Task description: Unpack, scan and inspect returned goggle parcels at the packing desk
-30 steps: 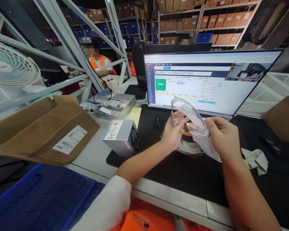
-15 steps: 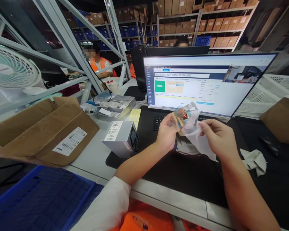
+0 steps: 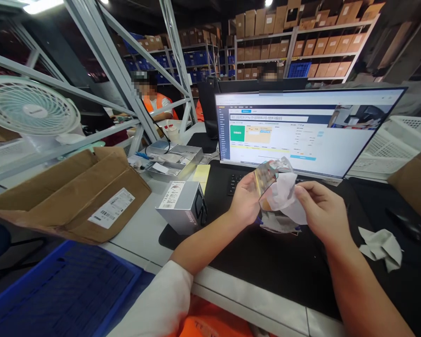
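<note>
My left hand (image 3: 244, 201) is closed on a clear, shiny lens-like piece (image 3: 265, 177) with a yellowish edge; its exact kind is not plain. A white cloth (image 3: 285, 193) hangs against that piece, pinched at its right side by the fingers of my right hand (image 3: 324, 210). Below both hands, a crumpled silvery-white packet (image 3: 277, 222) lies on the black desk mat (image 3: 266, 262), partly hidden. To the left of my left forearm stands a grey box (image 3: 182, 208) with a printed label. Another crumpled pale cloth (image 3: 382, 248) rests on the mat at right.
A monitor (image 3: 301, 126) stands behind my hands, with a keyboard (image 3: 233, 183) partly showing. An opened cardboard box (image 3: 66, 201), a grey tray (image 3: 177, 161) and yellow paper (image 3: 201, 174) lie left. A blue crate (image 3: 63, 285) sits below. A mouse (image 3: 405, 223) is at right.
The view has shifted slightly, so the scene sits a little lower and further right. The lens-like piece has lost its orange glint, and the cloth is bunched closer to it.
</note>
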The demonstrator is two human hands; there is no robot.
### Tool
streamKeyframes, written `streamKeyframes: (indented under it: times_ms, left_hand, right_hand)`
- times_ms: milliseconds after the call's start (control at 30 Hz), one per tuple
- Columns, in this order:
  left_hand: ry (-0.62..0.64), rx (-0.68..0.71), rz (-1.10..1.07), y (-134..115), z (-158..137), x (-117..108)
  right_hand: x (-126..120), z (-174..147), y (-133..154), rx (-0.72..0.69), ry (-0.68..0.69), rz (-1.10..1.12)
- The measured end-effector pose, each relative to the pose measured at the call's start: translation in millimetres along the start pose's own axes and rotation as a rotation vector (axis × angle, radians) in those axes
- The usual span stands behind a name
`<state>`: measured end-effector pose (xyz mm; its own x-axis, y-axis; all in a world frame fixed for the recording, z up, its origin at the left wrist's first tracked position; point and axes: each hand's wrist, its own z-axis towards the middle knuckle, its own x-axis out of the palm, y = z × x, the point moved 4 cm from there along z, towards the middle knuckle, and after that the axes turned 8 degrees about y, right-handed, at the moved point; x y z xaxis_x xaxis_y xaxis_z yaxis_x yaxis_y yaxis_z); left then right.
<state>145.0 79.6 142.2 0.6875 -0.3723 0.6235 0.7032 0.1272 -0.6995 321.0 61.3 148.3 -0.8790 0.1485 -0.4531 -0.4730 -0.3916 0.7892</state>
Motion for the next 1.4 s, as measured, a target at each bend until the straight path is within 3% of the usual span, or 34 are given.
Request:
streamKeyframes:
  times_ms: [200, 400, 567, 667, 767, 833, 933, 1100, 1233, 1300, 1400]
  left_hand:
    - [-0.023, 0.037, 0.073, -3.4, 1.8, -3.4]
    - [0.102, 0.159, 0.273, -13.4, 1.2, -2.9]
    - [0.102, 0.107, 0.214, -4.7, 2.8, -6.9]
    - [0.029, 0.141, 0.219, -5.0, 5.6, -11.8]
    - [-0.015, 0.179, 0.245, -9.3, 7.7, -13.6]
    - [-0.020, 0.202, 0.284, -11.8, 8.0, -13.5]
    - [0.023, 0.210, 0.351, -11.2, 7.3, -12.5]
    - [0.065, 0.243, 0.408, -7.1, 4.1, -10.7]
    - [0.100, 0.091, 0.282, -0.4, 5.6, -9.5]
    - [0.131, 0.078, 0.272, -3.3, 6.9, -9.6]
    - [0.286, 0.066, 0.399, -11.8, 6.2, -5.1]
  right_hand:
    - [0.0, -1.7, -8.2, -0.009, -0.033, -0.012]
    - [5.5, -0.4, -4.9, -0.069, -0.024, -0.048]
    - [3.8, -2.5, 1.6, -0.084, -0.056, -0.029]
    - [-3.0, -7.2, 18.2, -0.273, -0.152, -0.129]
    - [3.1, -10.8, 34.0, -0.526, -0.011, -0.329]
    - [11.2, -10.1, 33.9, -0.569, 0.116, -0.488]
    - [18.6, -7.2, 28.5, -0.571, 0.132, -0.630]
    - [26.3, -11.2, 40.0, -0.636, 0.103, -0.361]
    - [18.3, -20.3, 51.2, -0.666, 0.067, -0.158]
    - [2.6, -21.1, 46.3, -0.602, 0.025, -0.080]
    - [-29.0, -13.4, 25.9, -0.331, -0.080, 0.018]
